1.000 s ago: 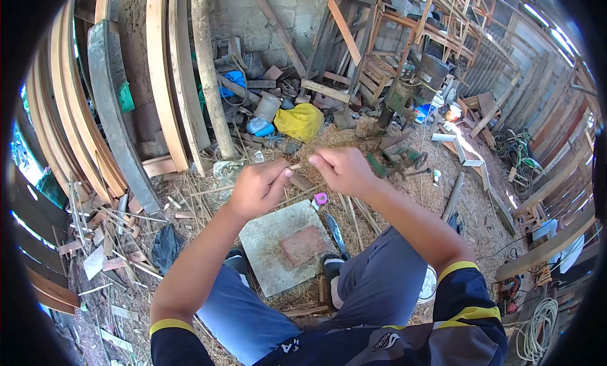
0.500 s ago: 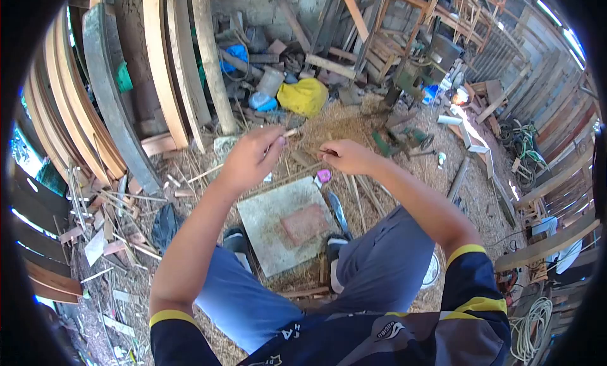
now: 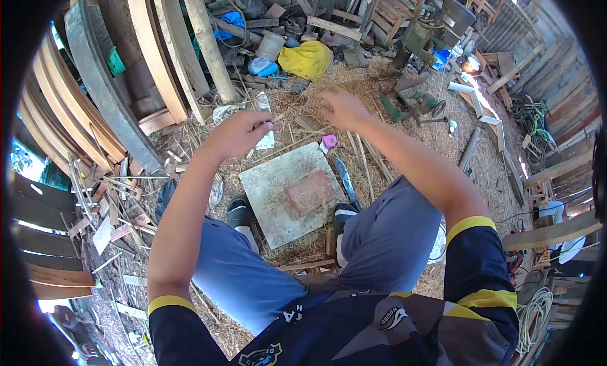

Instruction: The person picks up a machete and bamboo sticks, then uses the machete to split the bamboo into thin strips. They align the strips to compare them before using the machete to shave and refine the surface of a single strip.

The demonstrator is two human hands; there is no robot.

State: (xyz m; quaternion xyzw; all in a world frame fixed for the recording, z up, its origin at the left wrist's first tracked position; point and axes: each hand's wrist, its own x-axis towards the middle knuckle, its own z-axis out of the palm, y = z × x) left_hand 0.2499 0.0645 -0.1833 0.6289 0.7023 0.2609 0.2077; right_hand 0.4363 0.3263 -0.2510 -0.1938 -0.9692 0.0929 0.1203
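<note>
My left hand [image 3: 239,136] is raised above the far left corner of a pale square board [image 3: 262,192]. Its thumb and fingers pinch a small light stick [image 3: 277,119]. To the right, my right hand [image 3: 344,109] hangs over the shavings with its fingers apart, and nothing shows in it. A reddish flat block [image 3: 310,192] lies on the board between my feet. Just beyond the board's far right corner is a small pink item [image 3: 329,141]. A long dark blade [image 3: 345,181] lies along the board's right side.
Curved planks [image 3: 155,49] lean at the left above scattered wood scraps [image 3: 117,208]. A yellow bag [image 3: 306,60] and a blue bag [image 3: 262,67] sit at the far side. A green metal vise [image 3: 420,105] stands to the right, and coiled rope [image 3: 534,315] hangs at lower right.
The view has tilted down and shifted. My right hand has moved up and away from the board, its fingers opening. My left hand still pinches the stick.
</note>
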